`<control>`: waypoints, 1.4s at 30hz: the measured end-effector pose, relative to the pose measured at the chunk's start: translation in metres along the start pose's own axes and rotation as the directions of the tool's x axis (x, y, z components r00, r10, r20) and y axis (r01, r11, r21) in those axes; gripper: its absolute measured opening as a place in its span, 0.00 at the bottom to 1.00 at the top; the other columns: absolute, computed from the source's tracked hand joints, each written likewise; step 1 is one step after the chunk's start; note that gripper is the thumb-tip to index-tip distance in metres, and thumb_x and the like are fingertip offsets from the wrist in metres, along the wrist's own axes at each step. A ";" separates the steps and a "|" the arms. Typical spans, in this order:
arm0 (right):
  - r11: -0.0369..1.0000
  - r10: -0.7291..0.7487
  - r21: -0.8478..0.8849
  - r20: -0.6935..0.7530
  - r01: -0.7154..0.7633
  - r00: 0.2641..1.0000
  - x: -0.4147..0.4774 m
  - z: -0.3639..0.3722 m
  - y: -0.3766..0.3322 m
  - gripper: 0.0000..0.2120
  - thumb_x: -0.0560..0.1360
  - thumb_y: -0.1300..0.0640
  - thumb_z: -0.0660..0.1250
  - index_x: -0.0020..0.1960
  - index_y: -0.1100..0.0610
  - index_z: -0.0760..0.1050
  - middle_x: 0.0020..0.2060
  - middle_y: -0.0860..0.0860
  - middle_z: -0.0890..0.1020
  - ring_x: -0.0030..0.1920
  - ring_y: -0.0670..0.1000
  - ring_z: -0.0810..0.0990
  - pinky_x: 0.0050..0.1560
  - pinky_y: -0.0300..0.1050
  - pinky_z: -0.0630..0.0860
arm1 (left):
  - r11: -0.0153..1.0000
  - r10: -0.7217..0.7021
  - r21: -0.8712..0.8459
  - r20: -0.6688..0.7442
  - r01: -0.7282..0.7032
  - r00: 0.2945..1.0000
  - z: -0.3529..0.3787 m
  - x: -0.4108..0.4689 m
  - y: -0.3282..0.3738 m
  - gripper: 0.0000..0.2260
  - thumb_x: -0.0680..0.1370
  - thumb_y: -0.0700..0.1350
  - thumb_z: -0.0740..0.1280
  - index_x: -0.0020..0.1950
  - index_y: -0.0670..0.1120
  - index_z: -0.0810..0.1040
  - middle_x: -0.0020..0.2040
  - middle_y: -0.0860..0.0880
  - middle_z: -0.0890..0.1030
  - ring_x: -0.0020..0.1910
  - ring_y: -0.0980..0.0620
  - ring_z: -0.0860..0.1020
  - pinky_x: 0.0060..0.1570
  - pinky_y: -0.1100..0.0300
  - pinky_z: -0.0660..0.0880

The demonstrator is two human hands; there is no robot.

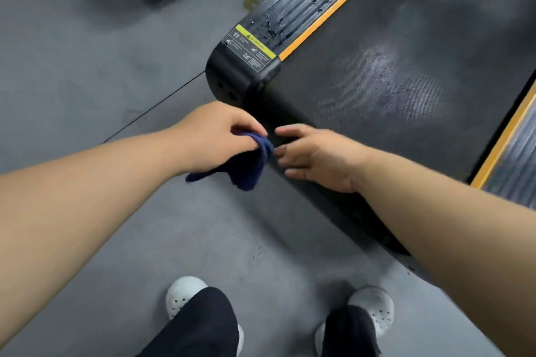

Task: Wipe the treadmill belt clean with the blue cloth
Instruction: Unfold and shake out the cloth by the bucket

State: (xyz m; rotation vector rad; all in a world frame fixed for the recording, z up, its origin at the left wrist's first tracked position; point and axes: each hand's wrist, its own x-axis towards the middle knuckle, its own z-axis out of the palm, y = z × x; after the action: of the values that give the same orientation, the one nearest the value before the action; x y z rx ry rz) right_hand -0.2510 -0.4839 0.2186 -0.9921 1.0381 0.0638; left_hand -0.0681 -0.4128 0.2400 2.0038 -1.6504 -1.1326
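left grip (217,136) pinched blue cloth (249,171), cloth hung below it; right grip (319,158) fingers apart, just beside cloth, over treadmill belt (377,90) near end. grey floor (87,66).

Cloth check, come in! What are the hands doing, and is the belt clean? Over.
Left hand grips cloth, dangling above floor by belt end. Right hand open, fingertips beside cloth. Belt shows pale smudges. Droplets on side rail.
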 end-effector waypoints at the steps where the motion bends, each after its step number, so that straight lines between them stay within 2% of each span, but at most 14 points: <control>1: 0.998 0.000 -0.065 0.040 0.002 0.999 -0.002 0.011 0.003 0.17 0.71 0.65 0.67 0.57 0.51 0.75 0.43 0.49 0.79 0.44 0.45 0.77 0.48 0.42 0.70 | 0.999 0.025 -0.025 0.014 -0.024 1.000 -0.006 -0.002 0.006 0.08 0.75 0.46 0.67 0.46 0.60 0.80 0.42 0.60 0.82 0.44 0.63 0.78 0.40 0.75 0.69; 7: 0.995 -0.095 -0.040 -0.204 0.089 0.974 -0.004 0.040 0.015 0.16 0.62 0.53 0.74 0.46 0.61 0.78 0.41 0.52 0.79 0.45 0.50 0.74 0.48 0.48 0.69 | 0.993 0.111 -0.045 0.074 -0.108 0.991 -0.027 -0.011 0.026 0.11 0.79 0.48 0.61 0.49 0.65 0.78 0.40 0.69 0.79 0.42 0.76 0.73 0.39 0.81 0.65; 10: 0.981 -0.126 0.105 -0.284 0.161 0.951 -0.013 0.029 0.017 0.08 0.67 0.64 0.67 0.33 0.59 0.68 0.31 0.54 0.72 0.36 0.51 0.71 0.42 0.47 0.69 | 0.994 0.083 0.055 0.134 -0.091 0.988 -0.033 -0.019 0.029 0.14 0.73 0.50 0.70 0.55 0.65 0.76 0.39 0.67 0.78 0.41 0.70 0.75 0.40 0.75 0.68; 14: 0.971 -0.098 0.203 -0.132 0.123 0.986 -0.055 0.006 0.021 0.09 0.63 0.69 0.61 0.34 0.56 0.64 0.29 0.53 0.68 0.29 0.50 0.67 0.32 0.44 0.60 | 0.775 0.000 0.616 0.226 -0.143 0.974 -0.036 -0.036 0.034 0.10 0.69 0.38 0.65 0.41 0.54 0.76 0.31 0.54 0.78 0.31 0.58 0.73 0.27 0.62 0.69; 17: 0.988 -0.002 0.156 0.073 -0.009 0.997 -0.088 -0.008 0.024 0.18 0.58 0.68 0.60 0.47 0.60 0.72 0.40 0.58 0.75 0.36 0.54 0.76 0.36 0.44 0.70 | 0.715 -0.153 0.697 0.227 -0.052 0.962 -0.028 -0.056 0.040 0.08 0.70 0.39 0.63 0.33 0.50 0.73 0.27 0.51 0.74 0.28 0.52 0.71 0.26 0.62 0.63; 19: 0.993 0.100 0.044 0.236 -0.114 0.967 -0.105 -0.011 0.024 0.24 0.58 0.70 0.59 0.54 0.63 0.74 0.44 0.59 0.79 0.39 0.55 0.80 0.40 0.44 0.77 | 0.822 -0.219 0.563 0.183 0.080 0.958 -0.021 -0.071 0.040 0.06 0.71 0.42 0.65 0.34 0.49 0.75 0.30 0.51 0.76 0.31 0.51 0.73 0.30 0.62 0.66; 22: 0.957 0.274 -0.192 0.341 -0.219 0.899 -0.124 -0.006 0.026 0.23 0.61 0.66 0.65 0.57 0.62 0.75 0.43 0.57 0.81 0.39 0.53 0.81 0.42 0.43 0.77 | 0.947 -0.304 -0.088 0.060 0.308 0.951 0.000 -0.095 0.036 0.03 0.73 0.44 0.63 0.42 0.48 0.77 0.37 0.49 0.80 0.37 0.50 0.75 0.39 0.59 0.71; 25: 0.976 0.196 -0.143 0.244 -0.164 0.950 -0.127 -0.002 0.036 0.21 0.65 0.52 0.70 0.55 0.61 0.77 0.45 0.56 0.83 0.42 0.53 0.81 0.46 0.44 0.77 | 0.616 -0.451 -0.733 -0.028 0.288 0.892 0.025 -0.111 0.038 0.07 0.76 0.38 0.63 0.44 0.50 0.75 0.34 0.50 0.78 0.33 0.52 0.75 0.32 0.62 0.75; 28: 0.998 0.029 -0.053 0.062 -0.026 0.998 -0.121 -0.001 0.054 0.19 0.70 0.58 0.70 0.59 0.65 0.77 0.52 0.61 0.82 0.49 0.58 0.79 0.53 0.50 0.73 | 0.380 -0.542 -0.897 -0.017 0.226 0.840 0.049 -0.125 0.034 0.13 0.75 0.35 0.65 0.53 0.51 0.73 0.38 0.50 0.79 0.35 0.52 0.77 0.33 0.61 0.75; 32: 0.957 -0.039 -0.290 -0.089 0.011 0.995 -0.122 -0.005 0.073 0.11 0.72 0.67 0.69 0.52 0.58 0.82 0.44 0.57 0.84 0.43 0.56 0.81 0.47 0.49 0.76 | 0.472 -0.600 -0.779 0.060 0.414 0.798 0.071 -0.145 0.017 0.23 0.72 0.32 0.70 0.64 0.49 0.72 0.43 0.44 0.80 0.39 0.49 0.79 0.38 0.59 0.77; 35: 0.827 -0.138 -0.562 -0.154 0.028 0.978 -0.128 -0.007 0.073 0.09 0.73 0.61 0.70 0.48 0.49 0.84 0.39 0.50 0.86 0.40 0.50 0.83 0.44 0.43 0.80 | 0.508 -0.620 -0.717 0.081 0.477 0.781 0.073 -0.158 0.006 0.23 0.70 0.33 0.73 0.61 0.49 0.74 0.43 0.43 0.81 0.35 0.52 0.81 0.33 0.65 0.76; 37: 0.697 -0.225 -0.717 -0.195 0.018 0.955 -0.131 -0.006 0.068 0.03 0.72 0.53 0.72 0.44 0.49 0.84 0.35 0.46 0.83 0.37 0.47 0.80 0.39 0.39 0.76 | 0.699 -0.615 -0.446 0.024 0.559 0.788 0.076 -0.162 0.001 0.18 0.68 0.38 0.76 0.55 0.49 0.78 0.46 0.44 0.81 0.42 0.49 0.80 0.41 0.62 0.76; 39: 0.572 -0.296 -0.820 -0.202 0.003 0.934 -0.132 -0.004 0.065 0.02 0.72 0.51 0.71 0.42 0.48 0.81 0.33 0.44 0.79 0.36 0.45 0.76 0.35 0.37 0.70 | 0.838 -0.538 -0.159 -0.090 0.521 0.838 0.079 -0.164 0.003 0.10 0.69 0.42 0.76 0.48 0.50 0.81 0.44 0.48 0.81 0.43 0.50 0.78 0.39 0.61 0.71; 42: 0.554 -0.354 -0.832 -0.266 -0.028 0.897 -0.129 0.001 0.071 0.04 0.75 0.51 0.68 0.44 0.50 0.78 0.37 0.48 0.80 0.39 0.49 0.77 0.37 0.40 0.69 | 0.900 -0.430 -0.164 -0.185 0.404 0.883 0.083 -0.163 -0.001 0.06 0.69 0.42 0.75 0.41 0.48 0.79 0.40 0.48 0.81 0.38 0.50 0.76 0.35 0.61 0.72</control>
State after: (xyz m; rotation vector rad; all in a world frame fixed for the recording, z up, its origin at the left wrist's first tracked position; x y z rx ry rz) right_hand -0.3545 -0.3914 0.2680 -2.0532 1.3176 0.2073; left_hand -0.1323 -0.2411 0.2474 2.3729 -1.0415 -1.0647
